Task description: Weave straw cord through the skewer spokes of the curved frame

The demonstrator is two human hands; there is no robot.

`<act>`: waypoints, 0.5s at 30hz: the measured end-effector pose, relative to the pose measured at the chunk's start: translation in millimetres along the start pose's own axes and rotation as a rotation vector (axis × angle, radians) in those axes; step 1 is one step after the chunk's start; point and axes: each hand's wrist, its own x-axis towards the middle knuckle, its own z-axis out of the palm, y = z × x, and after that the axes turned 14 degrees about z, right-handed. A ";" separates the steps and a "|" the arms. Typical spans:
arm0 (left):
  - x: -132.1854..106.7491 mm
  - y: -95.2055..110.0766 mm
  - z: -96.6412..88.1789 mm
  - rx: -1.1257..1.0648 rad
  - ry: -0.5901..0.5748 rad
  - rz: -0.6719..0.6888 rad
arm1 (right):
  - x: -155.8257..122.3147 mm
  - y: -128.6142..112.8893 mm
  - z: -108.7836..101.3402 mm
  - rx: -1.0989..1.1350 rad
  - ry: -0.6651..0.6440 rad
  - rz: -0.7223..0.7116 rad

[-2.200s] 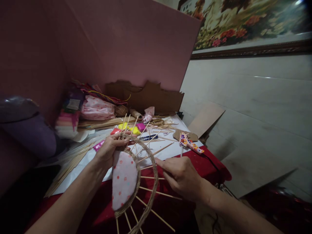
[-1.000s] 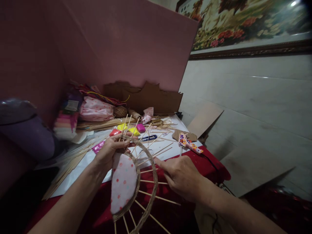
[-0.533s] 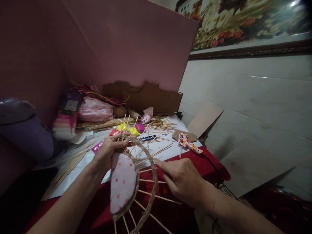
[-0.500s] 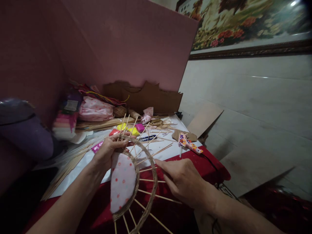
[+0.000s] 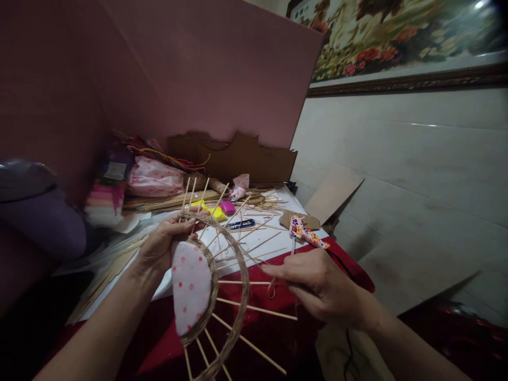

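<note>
Left hand (image 5: 161, 242) grips a probably light, fragile frame (image 5: 214, 286) by its sturdier-looking rim (image 5: 245, 283); right hand (image 5: 323, 283) pinches twine (image 5: 255, 259).

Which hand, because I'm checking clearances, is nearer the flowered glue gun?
Right: the right hand is just below the glue gun in view; the left hand is well left, holding the twine-wrapped frame.

Single head cam, wearer's viewpoint, aimed forward and down over the table (image 5: 159, 333). Left hand (image 5: 164, 235) and right hand (image 5: 317, 280) close to lens, mid-view. Pink wall (image 5: 206, 79) far left, tiled wall (image 5: 416, 185) right, picture (image 5: 389, 42) cropped.
</note>
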 end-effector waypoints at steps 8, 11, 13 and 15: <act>-4.3 -0.5 4.3 -0.056 0.013 -0.002 | 17.6 23.2 18.9 0.528 -0.316 0.045; -3.9 0.0 3.7 -0.064 0.017 -0.018 | 18.5 26.6 34.7 0.574 -0.252 0.056; -3.5 0.9 3.1 -0.078 0.041 -0.034 | 18.2 26.5 42.0 0.642 -0.211 0.101; -2.9 1.4 2.1 -0.081 0.079 -0.049 | 17.7 25.2 49.5 0.742 -0.131 0.151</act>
